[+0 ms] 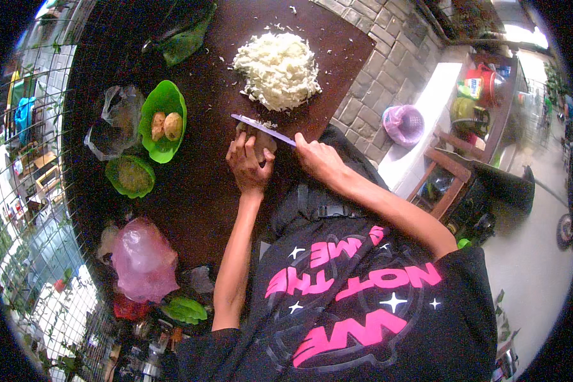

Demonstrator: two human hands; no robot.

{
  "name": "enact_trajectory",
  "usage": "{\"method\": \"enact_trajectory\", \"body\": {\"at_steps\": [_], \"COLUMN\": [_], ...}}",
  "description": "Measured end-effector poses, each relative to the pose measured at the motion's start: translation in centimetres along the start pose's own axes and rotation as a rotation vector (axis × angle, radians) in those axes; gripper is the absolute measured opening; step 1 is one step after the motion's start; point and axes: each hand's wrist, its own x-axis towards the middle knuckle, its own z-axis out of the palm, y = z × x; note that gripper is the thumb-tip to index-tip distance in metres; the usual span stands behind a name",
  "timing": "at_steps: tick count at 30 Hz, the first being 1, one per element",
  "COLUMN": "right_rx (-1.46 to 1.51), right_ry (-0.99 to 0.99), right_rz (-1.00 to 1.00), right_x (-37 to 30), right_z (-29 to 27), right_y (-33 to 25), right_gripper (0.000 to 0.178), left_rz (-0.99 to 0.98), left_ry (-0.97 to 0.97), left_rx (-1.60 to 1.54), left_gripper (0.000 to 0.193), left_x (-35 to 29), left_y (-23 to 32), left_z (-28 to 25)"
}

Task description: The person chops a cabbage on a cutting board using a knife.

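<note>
My right hand (315,158) grips the handle of a purple knife (264,130), whose blade points to the left. My left hand (249,164) lies just below the blade. Its fingers are bent over a pale brownish piece (265,143), partly hidden by the fingers and the blade, so its kind is unclear. Small white shreds cling along the blade. Beyond the knife, a large heap of white shredded vegetable (279,71) rests on the dark brown table (204,165), with loose bits scattered around it.
To the left stand a green leaf-shaped bowl (154,143) with two brownish lumps, a smaller green bowl (130,177) and a clear plastic bag (116,121). Nearer lies a pink plastic bag (143,261). A purple basket (403,124) and a wooden shelf (452,167) are at right.
</note>
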Motion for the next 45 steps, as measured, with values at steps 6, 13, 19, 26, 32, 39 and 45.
{"method": "enact_trajectory", "body": {"at_steps": [6,13,19,26,32,39,45], "right_rx": [0.103,0.148,0.139,0.119,0.196,0.092,-0.249], "right_ry": [-0.044,0.046,-0.068,0.02,0.139,0.13,0.115], "right_rz": [0.025,0.034,0.007,-0.154,-0.296,-0.617,-0.551], "right_x": [-0.3,-0.6,-1.2,1.2,3.2,4.6,2.8], "right_z": [-0.3,-1.0,-1.3,-2.5,-5.4,-3.4,-6.9], "right_y": [-1.3,-0.8,-0.5,-0.4,-0.9,2.0,0.2], "right_gripper": [0.02,0.025,0.022,0.022,0.023,0.027,0.033], "left_rz": [0.045,0.097,0.058,0.058,-0.03,-0.382,-0.079], "left_ry": [0.0,0.033,-0.008,0.072,0.236,0.519,0.442], "left_rx": [-0.021,-0.075,-0.03,-0.06,-0.2,-0.42,-0.241], "left_gripper": [0.045,0.047,0.046,0.047,0.044,0.018,0.046], "left_x": [0.1,0.6,-0.2,0.1,0.0,-1.5,-0.1], "left_y": [-0.5,-0.9,-0.1,-0.6,-1.6,2.4,6.8], "left_z": [0.0,-0.1,0.0,-0.6,1.6,0.6,-5.5]}}
